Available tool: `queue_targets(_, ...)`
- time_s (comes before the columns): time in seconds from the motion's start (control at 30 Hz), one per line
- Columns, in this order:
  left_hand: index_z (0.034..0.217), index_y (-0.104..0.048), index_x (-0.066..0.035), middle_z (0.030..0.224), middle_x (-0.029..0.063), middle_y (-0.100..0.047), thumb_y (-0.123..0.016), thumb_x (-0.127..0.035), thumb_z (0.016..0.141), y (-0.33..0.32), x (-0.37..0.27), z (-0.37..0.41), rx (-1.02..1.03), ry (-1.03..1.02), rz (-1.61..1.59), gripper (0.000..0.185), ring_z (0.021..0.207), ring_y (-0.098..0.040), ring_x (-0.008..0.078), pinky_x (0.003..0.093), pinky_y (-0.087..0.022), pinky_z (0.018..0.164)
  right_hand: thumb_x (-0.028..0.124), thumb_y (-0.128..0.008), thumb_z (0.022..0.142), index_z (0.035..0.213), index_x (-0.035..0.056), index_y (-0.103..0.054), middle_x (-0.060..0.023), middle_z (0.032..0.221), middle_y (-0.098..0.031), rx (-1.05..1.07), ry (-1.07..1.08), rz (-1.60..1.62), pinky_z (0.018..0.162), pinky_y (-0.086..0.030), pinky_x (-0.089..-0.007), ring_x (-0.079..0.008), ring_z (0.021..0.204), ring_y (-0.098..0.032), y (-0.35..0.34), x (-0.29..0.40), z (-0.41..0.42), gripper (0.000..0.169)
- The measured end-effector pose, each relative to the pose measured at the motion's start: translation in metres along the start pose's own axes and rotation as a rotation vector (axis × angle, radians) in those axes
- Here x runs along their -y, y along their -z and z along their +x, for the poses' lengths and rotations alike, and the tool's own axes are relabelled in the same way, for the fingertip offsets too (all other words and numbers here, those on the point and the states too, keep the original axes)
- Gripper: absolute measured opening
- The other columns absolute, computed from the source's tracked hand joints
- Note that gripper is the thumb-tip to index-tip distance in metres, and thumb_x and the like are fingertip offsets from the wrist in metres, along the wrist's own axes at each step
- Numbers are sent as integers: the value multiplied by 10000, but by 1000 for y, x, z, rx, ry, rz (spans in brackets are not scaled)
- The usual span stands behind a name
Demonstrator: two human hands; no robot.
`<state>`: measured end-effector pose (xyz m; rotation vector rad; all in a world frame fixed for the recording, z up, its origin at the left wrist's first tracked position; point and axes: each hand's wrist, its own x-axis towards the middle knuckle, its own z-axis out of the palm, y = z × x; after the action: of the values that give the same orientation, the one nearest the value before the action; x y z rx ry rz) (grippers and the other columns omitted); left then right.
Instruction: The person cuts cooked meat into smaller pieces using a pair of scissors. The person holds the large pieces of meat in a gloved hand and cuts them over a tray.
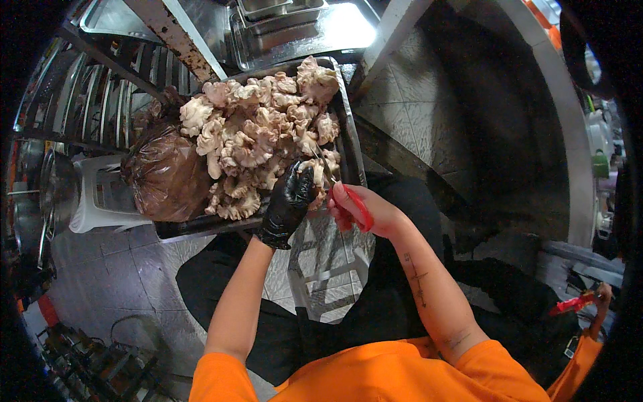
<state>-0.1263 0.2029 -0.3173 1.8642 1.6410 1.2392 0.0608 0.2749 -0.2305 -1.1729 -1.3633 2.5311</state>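
A dark rectangular tray (357, 151) in front of me is heaped with pale, ruffled pieces of what looks like animal offal (251, 135). In a black glove, my left hand (289, 201) grips one such piece (317, 173) at the tray's near right part. My bare right hand (371, 208) is closed around red-handled scissors (357, 207). Their metal blades point away from me and lie against the piece beside my left fingers. Glove and fingers hide part of that piece.
A knotted brown plastic bag (168, 176) bulges at the tray's left, by a white plastic stool (95, 191). Metal trays (301, 40) lie beyond rusty table legs (176, 37). Another person's hand (603, 296) holds something red at the far right.
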Motion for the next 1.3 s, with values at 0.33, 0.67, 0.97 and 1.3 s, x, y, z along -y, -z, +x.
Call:
queue_targets(0.33, 1256, -569, 23, 1160, 165, -642, -507, -255, 1046, 13, 5, -2, -151, 443, -411, 354, 1061, -614, 261, 345, -465, 954, 780, -447, 857, 900, 84, -570, 28, 660, -484, 179, 35, 191, 509, -382, -262, -106, 549, -453, -1, 6, -13, 708)
queue_targets(0.67, 1281, -554, 11, 1190, 129, -618, -551, -214, 1027, 6, 26, -7, -130, 10, 137, 339, 1099, -578, 205, 324, -451, 980, 949, -354, 685, 913, 80, -577, 24, 669, -443, 462, 114, 288, 526, -390, -288, -139, 585, -449, 6, 6, -18, 925)
queue_targets(0.97, 1268, -566, 1, 1140, 106, -619, -556, -200, 1018, 26, -17, 21, -47, 620, -646, 321, 1037, -567, 185, 333, -471, 922, 905, -377, 747, 948, 67, -582, 0, 699, -505, 608, 95, 504, 560, -414, -291, -145, 611, -484, 11, 3, -13, 886)
queue_targets(1.3, 1414, -414, 10, 1206, 211, -636, -530, -268, 1000, 33, -40, 31, 89, 577, -572, 512, 1019, -657, 299, 408, -526, 868, 123, -778, 864, 1131, 34, -563, -7, 1026, -632, -274, 429, -133, 846, -518, -271, -112, 945, -616, -20, 17, 22, 354)
